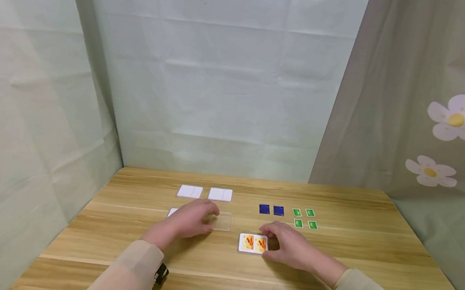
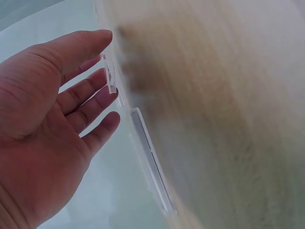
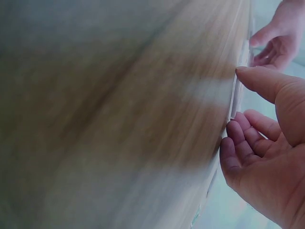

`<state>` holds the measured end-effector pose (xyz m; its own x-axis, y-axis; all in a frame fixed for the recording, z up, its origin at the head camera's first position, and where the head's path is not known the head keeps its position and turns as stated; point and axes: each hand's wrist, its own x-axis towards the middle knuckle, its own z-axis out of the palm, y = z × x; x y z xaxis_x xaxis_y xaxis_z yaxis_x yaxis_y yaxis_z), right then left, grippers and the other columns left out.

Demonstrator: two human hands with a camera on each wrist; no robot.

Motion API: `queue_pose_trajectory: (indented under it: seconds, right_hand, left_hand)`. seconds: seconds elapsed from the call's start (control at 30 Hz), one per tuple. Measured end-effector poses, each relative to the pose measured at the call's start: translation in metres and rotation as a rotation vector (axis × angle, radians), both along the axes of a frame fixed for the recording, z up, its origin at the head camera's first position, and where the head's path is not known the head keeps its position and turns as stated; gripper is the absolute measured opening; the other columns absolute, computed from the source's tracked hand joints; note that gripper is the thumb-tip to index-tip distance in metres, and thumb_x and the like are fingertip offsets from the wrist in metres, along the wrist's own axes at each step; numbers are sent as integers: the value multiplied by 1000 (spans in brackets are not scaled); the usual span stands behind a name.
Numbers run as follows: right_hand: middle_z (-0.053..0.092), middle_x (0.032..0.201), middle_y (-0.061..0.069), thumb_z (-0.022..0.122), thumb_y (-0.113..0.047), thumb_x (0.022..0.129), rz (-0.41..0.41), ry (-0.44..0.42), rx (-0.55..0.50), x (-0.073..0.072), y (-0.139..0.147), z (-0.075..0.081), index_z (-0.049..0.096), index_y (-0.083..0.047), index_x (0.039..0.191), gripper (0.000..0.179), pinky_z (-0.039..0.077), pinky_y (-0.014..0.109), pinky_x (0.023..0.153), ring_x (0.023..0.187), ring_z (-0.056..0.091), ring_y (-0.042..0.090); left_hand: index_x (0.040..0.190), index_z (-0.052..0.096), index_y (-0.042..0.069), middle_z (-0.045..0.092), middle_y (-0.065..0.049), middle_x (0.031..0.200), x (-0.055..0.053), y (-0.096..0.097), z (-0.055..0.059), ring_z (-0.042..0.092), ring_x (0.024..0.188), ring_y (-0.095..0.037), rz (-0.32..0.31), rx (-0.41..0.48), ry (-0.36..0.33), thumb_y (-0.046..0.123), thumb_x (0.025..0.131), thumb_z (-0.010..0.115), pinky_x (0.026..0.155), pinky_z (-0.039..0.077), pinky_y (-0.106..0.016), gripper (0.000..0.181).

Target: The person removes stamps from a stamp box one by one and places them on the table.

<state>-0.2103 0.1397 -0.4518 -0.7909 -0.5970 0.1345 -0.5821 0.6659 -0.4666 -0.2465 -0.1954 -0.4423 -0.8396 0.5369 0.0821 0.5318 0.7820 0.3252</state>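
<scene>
In the head view my left hand [image 1: 195, 218] bends its thumb and fingers around the left end of a clear plastic case [image 1: 223, 221]. The left wrist view has that clear case [image 2: 109, 76] between thumb and fingers, close over the tabletop. My right hand [image 1: 289, 247] grips the right end of a white card in a clear case [image 1: 253, 244], thumb on the near edge and fingers on the far edge. Two matching orange-and-yellow pictures show on the card. Another white card [image 1: 172, 212] is mostly hidden behind the left hand.
Two white cards [image 1: 190, 191] lie at the back left of the wooden table [image 1: 216, 286]. Two dark blue square cards [image 1: 264, 209] and several green ones [image 1: 298, 223] lie to the right. Pale curtains [image 1: 221, 91] hang behind the table.
</scene>
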Motion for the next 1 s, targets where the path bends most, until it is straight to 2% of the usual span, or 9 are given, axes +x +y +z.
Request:
queue_pose_trajectory:
  seconds: [0.37,0.57,0.77,1.0]
  right_hand:
    - [71,120,0,96,-18,87,-4,0,0,0,0,0,70,-4,135,56,57,42,97,107,63,18]
    - [71,120,1,96,-17,87,0,3,-1,0,0,2,70,-3,134,56,57,41,98,107,64,17]
    - [71,120,1,96,-17,87,-2,-2,4,-1,1,1,70,-3,134,56,57,42,98,107,63,17]
    - [70,120,0,96,-19,87,-6,-12,9,-2,0,0,70,-4,135,56,57,42,98,107,63,18]
  left_hand:
    - [125,71,4,70,-11,128,-3,0,-2,65,123,-31,-14,-25,-8,10,96,86,109,53,-51,34]
    - [127,72,6,68,-14,137,-4,1,-1,62,131,-35,-9,-15,-25,15,96,88,114,50,-52,36]
    - [134,71,4,65,-19,146,1,10,4,57,139,-40,-28,35,-9,21,94,90,118,46,-56,47]
    - [140,71,6,64,-16,146,10,30,4,57,140,-36,-44,67,-28,23,95,89,119,46,-53,51]
